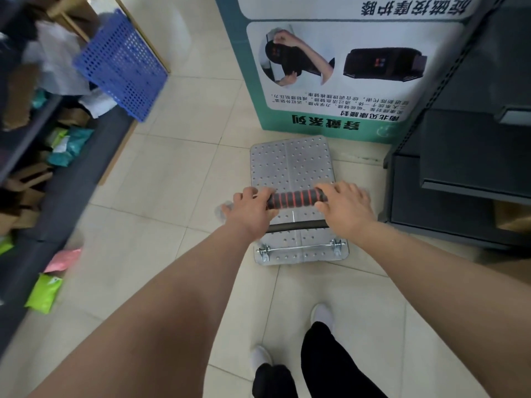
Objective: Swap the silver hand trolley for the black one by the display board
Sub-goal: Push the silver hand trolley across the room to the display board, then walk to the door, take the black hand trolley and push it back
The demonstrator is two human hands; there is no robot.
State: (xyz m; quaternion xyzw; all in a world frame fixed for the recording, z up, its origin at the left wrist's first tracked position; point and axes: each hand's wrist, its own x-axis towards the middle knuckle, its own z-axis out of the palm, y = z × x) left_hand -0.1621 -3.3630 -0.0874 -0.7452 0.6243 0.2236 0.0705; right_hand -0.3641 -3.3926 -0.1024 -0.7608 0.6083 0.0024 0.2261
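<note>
The silver hand trolley (290, 165) stands on the tiled floor with its studded platform pointing at the display board (339, 81), its front edge almost touching the board's green base. The handle (296, 199) has a black foam grip with red rings. My left hand (251, 206) is wrapped around the handle's left end. My right hand (344, 203) grips its right end. No black trolley is in view.
A dark shelf unit (459, 168) stands close on the right of the trolley. On the left a low shelf (71, 179) holds packets, with a blue perforated basket (122, 64) sticking out above it. My feet (321, 314) are behind the trolley.
</note>
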